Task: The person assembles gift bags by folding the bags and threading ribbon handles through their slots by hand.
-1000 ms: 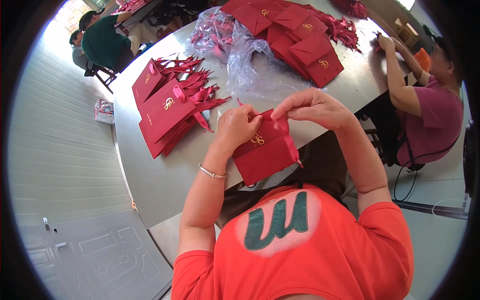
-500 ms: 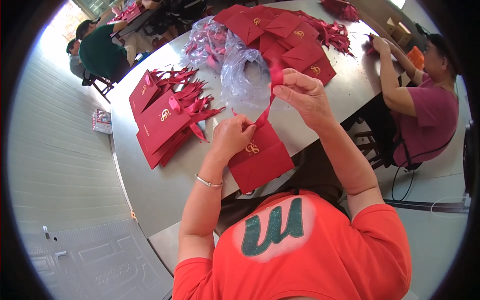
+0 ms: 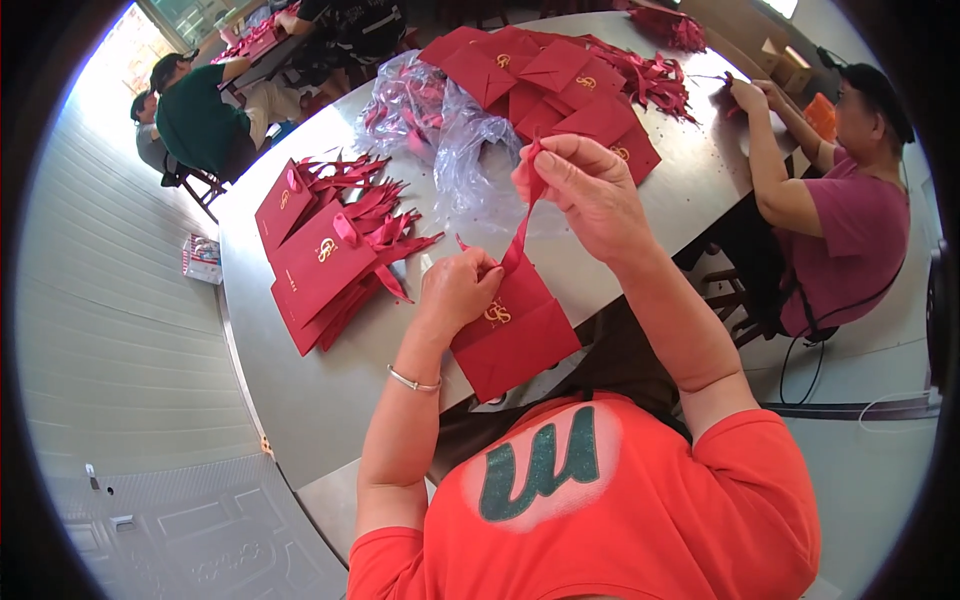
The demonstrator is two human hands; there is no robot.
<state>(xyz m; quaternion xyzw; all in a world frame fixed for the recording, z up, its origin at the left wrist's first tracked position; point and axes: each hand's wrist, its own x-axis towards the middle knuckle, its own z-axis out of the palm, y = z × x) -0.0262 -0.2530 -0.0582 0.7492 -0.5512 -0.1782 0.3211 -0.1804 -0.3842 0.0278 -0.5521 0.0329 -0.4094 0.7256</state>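
Observation:
A small red paper bag (image 3: 527, 350) with a gold emblem lies at the table's near edge, in front of my body. My left hand (image 3: 455, 292) is closed at its upper left edge, thumb and fingers pinching the bag where a ribbon comes out. That dark red ribbon (image 3: 519, 243) runs up taut from the bag to my right hand (image 3: 595, 200). Raised above the table, my right hand pinches the ribbon's upper part between thumb and fingers. A short ribbon end sticks out beyond my left hand. What lies under my left fingers is hidden.
Stacked red bags with ribbons (image 3: 315, 262) lie to the left on the metal table (image 3: 262, 370). Clear plastic wrap (image 3: 470, 150) and a heap of red bags (image 3: 545, 85) lie farther back. A person in a purple shirt (image 3: 850, 240) works at the right; others sit far left.
My right hand has shifted slightly left, and the ribbon loop that stood above its fingers is now drawn down into the pinch. My left hand keeps its hold on the bag.

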